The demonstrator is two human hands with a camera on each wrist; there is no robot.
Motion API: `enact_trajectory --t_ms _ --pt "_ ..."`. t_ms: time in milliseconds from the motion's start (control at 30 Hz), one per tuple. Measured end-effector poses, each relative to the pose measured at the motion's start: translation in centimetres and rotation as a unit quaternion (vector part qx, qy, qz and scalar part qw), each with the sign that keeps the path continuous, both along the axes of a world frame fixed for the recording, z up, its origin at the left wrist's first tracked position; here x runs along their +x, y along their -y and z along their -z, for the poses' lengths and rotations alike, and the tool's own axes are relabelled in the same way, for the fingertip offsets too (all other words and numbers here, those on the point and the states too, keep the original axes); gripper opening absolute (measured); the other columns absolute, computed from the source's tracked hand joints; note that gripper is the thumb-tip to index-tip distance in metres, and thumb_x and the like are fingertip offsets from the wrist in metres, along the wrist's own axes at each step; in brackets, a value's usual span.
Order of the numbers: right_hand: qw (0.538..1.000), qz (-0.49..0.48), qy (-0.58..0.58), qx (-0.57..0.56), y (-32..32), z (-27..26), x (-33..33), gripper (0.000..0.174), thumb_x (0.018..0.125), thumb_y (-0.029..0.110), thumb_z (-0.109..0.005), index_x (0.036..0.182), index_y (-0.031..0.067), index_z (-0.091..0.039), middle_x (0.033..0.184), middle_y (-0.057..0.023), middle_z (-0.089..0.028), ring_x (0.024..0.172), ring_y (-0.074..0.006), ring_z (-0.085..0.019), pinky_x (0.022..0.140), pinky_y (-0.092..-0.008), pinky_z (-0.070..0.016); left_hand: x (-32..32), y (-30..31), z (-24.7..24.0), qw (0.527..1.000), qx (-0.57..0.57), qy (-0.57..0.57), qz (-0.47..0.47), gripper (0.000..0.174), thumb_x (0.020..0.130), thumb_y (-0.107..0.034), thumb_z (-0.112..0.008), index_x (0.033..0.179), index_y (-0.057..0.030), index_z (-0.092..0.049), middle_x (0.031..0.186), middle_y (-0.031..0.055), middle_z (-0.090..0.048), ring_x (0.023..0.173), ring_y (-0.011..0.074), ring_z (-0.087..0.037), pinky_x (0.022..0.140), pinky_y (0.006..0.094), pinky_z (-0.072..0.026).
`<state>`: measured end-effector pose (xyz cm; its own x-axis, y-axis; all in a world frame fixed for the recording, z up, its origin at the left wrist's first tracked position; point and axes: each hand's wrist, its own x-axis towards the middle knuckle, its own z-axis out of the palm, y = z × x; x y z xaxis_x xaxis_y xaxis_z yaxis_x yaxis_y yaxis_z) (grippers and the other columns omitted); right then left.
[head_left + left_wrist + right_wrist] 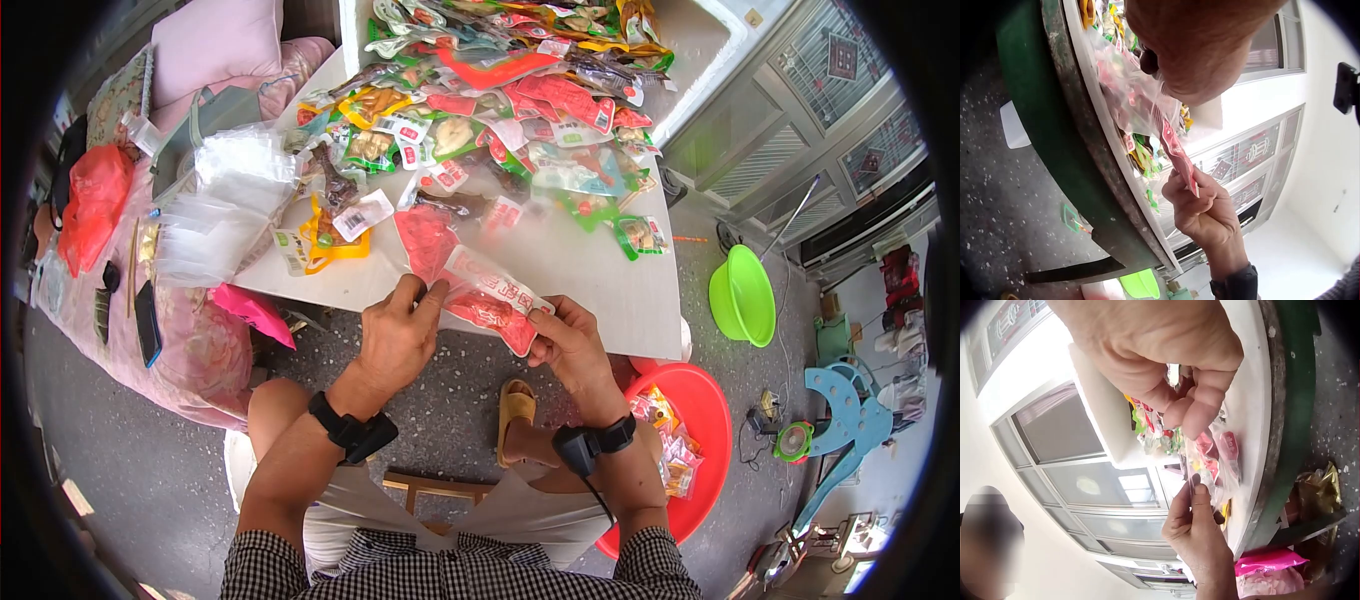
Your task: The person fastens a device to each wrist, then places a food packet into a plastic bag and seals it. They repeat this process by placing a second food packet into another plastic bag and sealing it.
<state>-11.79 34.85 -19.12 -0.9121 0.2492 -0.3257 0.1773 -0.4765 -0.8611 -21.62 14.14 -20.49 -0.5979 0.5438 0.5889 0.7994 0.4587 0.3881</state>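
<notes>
Surroundings: on the table (620,300), a heap of food packets (520,110) covers the far half and spreads to just beyond my work. A yellow packet (335,238) lies left of it, beside a stack of clear bags (225,195) at the table's left side. A white box (705,60) stands behind the heap. Floor, right: a red basin (715,400) with small packets inside; a green basin (745,295) farther off. A pink bag (255,315) sits off the table's left corner.

Item: one red packet (490,300) with clear film, at the near edge of the table. Long axis diagonal, from far left down to near right. The far-left end points at the heap; the near-right end points toward my right hand (572,345). White lettering faces up.

Fingers: left hand (395,335), thumb and forefinger closed in a pinch on the near edge, about mid-length. Right hand, thumb over curled fingers, pinching the near-right end. The packet stretches between both hands and past the left fingertips, away from me.
</notes>
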Motion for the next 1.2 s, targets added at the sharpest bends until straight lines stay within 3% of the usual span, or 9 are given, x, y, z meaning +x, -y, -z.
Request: enact_trajectory --t_ms 200,300,433,533,633,833,933,1033,1200 --pt "0.964 0.029 -0.085 0.252 2.4 -0.7 0.6 0.017 0.082 0.003 -0.064 0.098 0.0018 -0.058 0.074 -0.0015 -0.060 0.053 -0.0041 -0.050 0.045 -0.0192 -0.0410 -0.2 -0.4 0.0 0.996 0.082 0.028 0.008 0.027 0.074 0.000 -0.062 0.100 -0.0020 -0.062 0.081 0.0115 -0.052 0.060 0.0254 -0.059 0.053 0.0347 -0.0497" --pt "0.867 0.085 -0.186 0.454 2.9 -0.2 0.7 0.020 0.077 -0.003 -0.065 0.095 0.0028 -0.060 0.079 -0.0036 -0.059 0.056 -0.0061 -0.052 0.046 -0.0209 -0.0412 -0.2 -0.3 -0.9 0.989 0.127 0.076 -0.005 0.024 0.078 0.004 -0.060 0.102 0.0004 -0.062 0.079 0.0128 -0.053 0.063 0.0249 -0.057 0.056 0.0314 -0.0459" --pt "0.739 0.102 -0.280 0.604 4.0 -1.5 1.1 0.027 0.067 -0.009 -0.066 0.090 0.0041 -0.064 0.080 -0.0077 -0.053 0.057 -0.0149 -0.056 0.048 -0.0241 -0.0454 -0.4 -0.1 -1.7 0.983 0.158 0.091 -0.004 0.023 0.077 0.003 -0.061 0.101 0.0006 -0.063 0.078 0.0123 -0.051 0.063 0.0237 -0.055 0.058 0.0304 -0.0442" --pt "0.642 0.071 -0.318 0.694 3.5 -0.9 1.1 0.032 0.063 -0.010 -0.065 0.092 0.0033 -0.065 0.084 -0.0076 -0.052 0.056 -0.0163 -0.056 0.047 -0.0250 -0.0453 -0.5 -0.2 -1.7 0.983 0.155 0.094 -0.005 0.023 0.077 0.002 -0.062 0.099 0.0007 -0.064 0.076 0.0119 -0.050 0.062 0.0230 -0.053 0.057 0.0303 -0.0438" --pt "0.641 0.038 -0.302 0.705 3.7 0.0 0.9 0.035 0.061 -0.009 -0.065 0.094 0.0024 -0.064 0.088 -0.0078 -0.051 0.058 -0.0161 -0.057 0.047 -0.0255 -0.0458 -0.4 -0.3 -1.3 0.987 0.138 0.086 0.001 0.023 0.076 0.001 -0.064 0.099 0.0003 -0.064 0.076 0.0117 -0.050 0.061 0.0228 -0.053 0.056 0.0306 -0.0439" --pt "0.674 0.065 -0.302 0.671 5.8 1.6 -0.5 0.028 0.060 -0.008 -0.065 0.085 0.0046 -0.063 0.085 -0.0085 -0.054 0.062 -0.0207 -0.058 0.048 -0.0283 -0.0454 0.7 -0.9 -0.6 0.993 0.095 0.058 0.032 0.027 0.073 -0.001 -0.066 0.099 -0.0025 -0.065 0.075 0.0114 -0.052 0.060 0.0231 -0.057 0.052 0.0315 -0.0465" --pt "0.729 0.066 -0.316 0.604 7.0 2.2 -2.1 0.021 0.062 -0.008 -0.064 0.079 0.0037 -0.060 0.083 -0.0098 -0.054 0.063 -0.0246 -0.057 0.051 -0.0307 -0.0467 0.7 -0.9 -0.5 0.992 0.093 0.078 0.033 0.027 0.073 -0.001 -0.066 0.100 -0.0025 -0.065 0.076 0.0115 -0.052 0.061 0.0240 -0.057 0.052 0.0320 -0.0464" --pt "0.695 0.030 -0.315 0.645 6.7 3.3 -3.3 0.018 0.064 -0.005 -0.062 0.080 0.0022 -0.057 0.082 -0.0101 -0.053 0.072 -0.0292 -0.057 0.059 -0.0347 -0.0492 0.9 -0.9 -0.5 0.991 0.098 0.079 0.041 0.026 0.074 -0.001 -0.065 0.100 -0.0014 -0.065 0.075 0.0118 -0.053 0.060 0.0252 -0.057 0.052 0.0328 -0.0465" --pt "0.692 -0.076 -0.292 0.656 6.2 4.2 -3.6 0.014 0.062 -0.001 -0.061 0.074 0.0014 -0.054 0.076 -0.0103 -0.054 0.072 -0.0310 -0.055 0.060 -0.0393 -0.0467 1.1 -0.7 -0.4 0.991 0.097 0.083 0.045 0.024 0.075 0.001 -0.063 0.099 0.0002 -0.064 0.074 0.0122 -0.053 0.058 0.0264 -0.057 0.052 0.0331 -0.0462"
